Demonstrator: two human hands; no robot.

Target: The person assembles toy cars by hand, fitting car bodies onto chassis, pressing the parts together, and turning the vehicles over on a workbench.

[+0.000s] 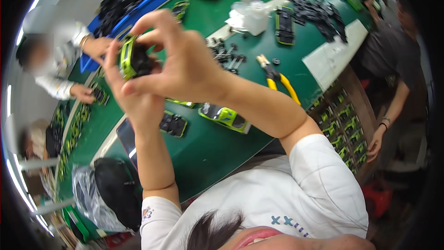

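Raised above the green table (208, 150), a small lime-green and black toy car (127, 60) is between my two hands. My left hand (141, 104) grips it from the left and below, and my right hand (192, 62) closes over its right side with thumb and fingers. The far fingers are slightly blurred. Beneath my wrists lie another green toy car (226, 118) and a black car base (173, 124). Yellow-handled pliers (280, 81) rest beyond my right forearm, beside a small black wheel (276, 61) and several wheel axles (231, 58).
A blue bin (157, 0) heaped with black parts stands at the far left, near a co-worker's hands (83, 93). White plastic bags (249, 16) and black parts (319, 16) lie at the back. Another person (393, 51) stands right, by a tray of green cars (342, 127).
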